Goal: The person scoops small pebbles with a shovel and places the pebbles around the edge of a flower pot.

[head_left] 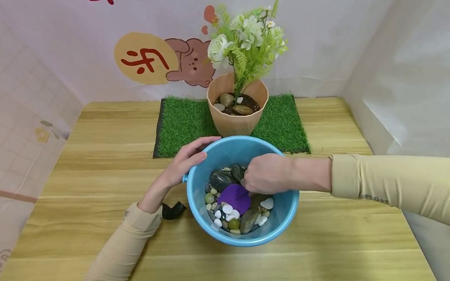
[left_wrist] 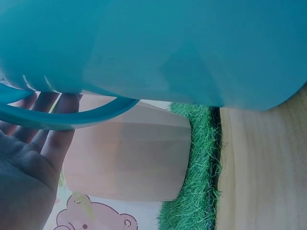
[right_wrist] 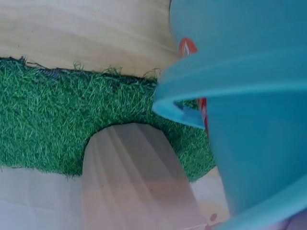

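A blue bucket (head_left: 240, 241) stands in the middle of the table, with dark, brown and small white stones (head_left: 231, 213) inside. My left hand (head_left: 183, 162) holds its far left side, thumb at the rim and fingers against the outer wall; in the left wrist view these fingers (left_wrist: 60, 139) pass behind the blue handle (left_wrist: 72, 120). Down in the bucket, my right hand (head_left: 268, 174) has its fingers curled at the edge of a flat, rounded purple thing (head_left: 235, 198). The right hand hides the part that it grips. Only the bucket's outside (right_wrist: 259, 143) fills the right wrist view.
Behind the bucket, a peach flowerpot (head_left: 234, 124) with white flowers (head_left: 251, 32) stands on a green grass mat (head_left: 185, 118). A small black bent piece (head_left: 173, 211) lies left of the bucket. A printed cloth (head_left: 306, 44) hangs behind the table (head_left: 336, 252).
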`<state>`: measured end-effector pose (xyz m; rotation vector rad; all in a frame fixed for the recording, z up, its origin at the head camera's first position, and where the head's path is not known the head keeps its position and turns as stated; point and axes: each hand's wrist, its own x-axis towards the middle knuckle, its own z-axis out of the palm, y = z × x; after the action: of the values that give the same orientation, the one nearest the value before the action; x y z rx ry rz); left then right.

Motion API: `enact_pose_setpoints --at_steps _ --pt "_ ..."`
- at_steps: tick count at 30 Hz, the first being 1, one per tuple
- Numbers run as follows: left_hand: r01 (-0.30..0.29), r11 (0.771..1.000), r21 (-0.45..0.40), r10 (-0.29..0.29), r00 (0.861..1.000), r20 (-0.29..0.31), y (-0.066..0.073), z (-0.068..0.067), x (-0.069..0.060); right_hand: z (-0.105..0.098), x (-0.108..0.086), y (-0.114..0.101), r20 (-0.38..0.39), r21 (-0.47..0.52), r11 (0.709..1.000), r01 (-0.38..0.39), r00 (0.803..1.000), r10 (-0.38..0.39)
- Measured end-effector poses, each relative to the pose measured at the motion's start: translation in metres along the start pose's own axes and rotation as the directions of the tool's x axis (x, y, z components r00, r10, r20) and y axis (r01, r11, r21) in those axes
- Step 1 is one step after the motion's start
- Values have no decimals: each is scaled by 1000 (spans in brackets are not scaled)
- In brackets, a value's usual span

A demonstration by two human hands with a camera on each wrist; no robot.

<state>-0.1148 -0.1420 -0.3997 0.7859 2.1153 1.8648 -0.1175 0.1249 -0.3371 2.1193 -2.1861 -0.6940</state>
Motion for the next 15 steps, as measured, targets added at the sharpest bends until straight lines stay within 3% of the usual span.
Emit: enact_pose_setpoints --at_steps 10,15 --pt "4 1000 1 -4 1000 3 0 -1 -3 -5 1 5 36 128 991 -22 999 18" --pt "6 1000 -5 -6 1000 2 1 -1 -2 1 3 -1 46 111 993 -43 998 38"
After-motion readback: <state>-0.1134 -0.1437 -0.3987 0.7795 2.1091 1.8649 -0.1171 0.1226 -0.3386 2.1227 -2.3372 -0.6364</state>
